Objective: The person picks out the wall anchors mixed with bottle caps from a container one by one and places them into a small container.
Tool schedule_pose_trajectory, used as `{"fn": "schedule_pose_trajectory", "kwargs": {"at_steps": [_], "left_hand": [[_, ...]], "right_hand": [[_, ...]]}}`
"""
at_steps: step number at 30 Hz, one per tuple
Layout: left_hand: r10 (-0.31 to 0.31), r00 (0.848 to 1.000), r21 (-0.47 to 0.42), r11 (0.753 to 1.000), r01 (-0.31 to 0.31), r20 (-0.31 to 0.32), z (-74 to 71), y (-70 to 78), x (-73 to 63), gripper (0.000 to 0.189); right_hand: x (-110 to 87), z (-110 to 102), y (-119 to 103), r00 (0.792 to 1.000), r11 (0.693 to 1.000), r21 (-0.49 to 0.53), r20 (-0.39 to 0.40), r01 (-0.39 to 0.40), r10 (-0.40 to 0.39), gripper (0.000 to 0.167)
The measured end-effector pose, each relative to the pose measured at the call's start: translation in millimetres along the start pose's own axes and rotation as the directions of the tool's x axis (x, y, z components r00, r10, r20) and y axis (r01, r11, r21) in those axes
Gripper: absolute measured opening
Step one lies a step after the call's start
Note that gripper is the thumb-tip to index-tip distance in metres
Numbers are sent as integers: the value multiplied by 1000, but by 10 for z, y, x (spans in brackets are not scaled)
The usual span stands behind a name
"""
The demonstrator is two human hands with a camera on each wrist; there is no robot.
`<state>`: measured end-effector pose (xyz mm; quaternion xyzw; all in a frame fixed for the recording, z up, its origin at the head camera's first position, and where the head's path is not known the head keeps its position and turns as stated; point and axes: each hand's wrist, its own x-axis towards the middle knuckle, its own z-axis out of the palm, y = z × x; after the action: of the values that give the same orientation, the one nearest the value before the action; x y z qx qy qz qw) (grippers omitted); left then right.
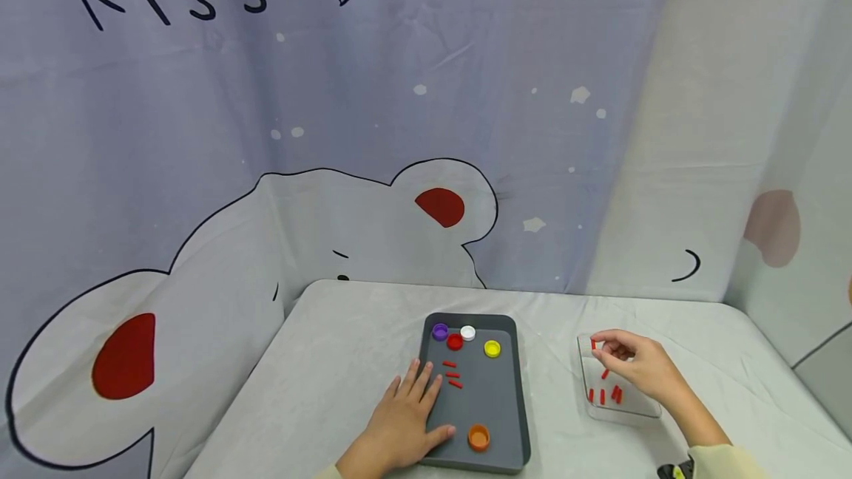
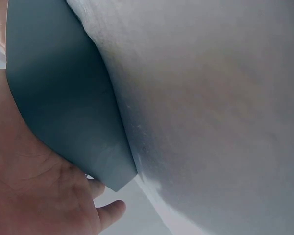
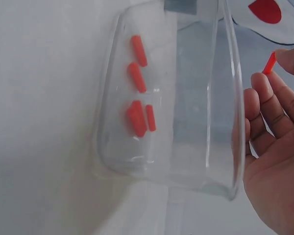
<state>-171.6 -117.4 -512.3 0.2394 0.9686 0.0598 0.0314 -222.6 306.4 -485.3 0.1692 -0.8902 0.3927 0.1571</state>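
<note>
Fingers spread, my left hand [image 1: 402,420] rests on the left edge of a grey tray [image 1: 492,398]; the left wrist view shows its palm beside the tray's outer wall [image 2: 63,98]. My right hand [image 1: 635,364] pinches a small red stick [image 3: 270,63] between thumb and fingertip, above the rim of a clear plastic box [image 1: 629,414]. Several more red sticks [image 3: 137,77] lie on the box's floor. Three red sticks [image 1: 452,375] lie in a column on the tray, just right of my left fingertips.
At the tray's far end sit a purple cap [image 1: 440,331], a white cap [image 1: 468,333], a red cap [image 1: 455,341] and a yellow cap [image 1: 492,348]. An orange cap [image 1: 478,437] sits near its front. White cloth [image 1: 359,346] covers the table; a printed curtain [image 1: 373,94] hangs behind.
</note>
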Motion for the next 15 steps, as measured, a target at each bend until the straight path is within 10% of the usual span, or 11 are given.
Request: {"fn": "schedule_pose_trajectory", "kwargs": {"at_steps": [15], "left_hand": [[-13,1000,23,1000,13,-1,71,-33,34,86]], "right_hand": [[34,-66,149,993,994,-47,55,-100,102,23]]}}
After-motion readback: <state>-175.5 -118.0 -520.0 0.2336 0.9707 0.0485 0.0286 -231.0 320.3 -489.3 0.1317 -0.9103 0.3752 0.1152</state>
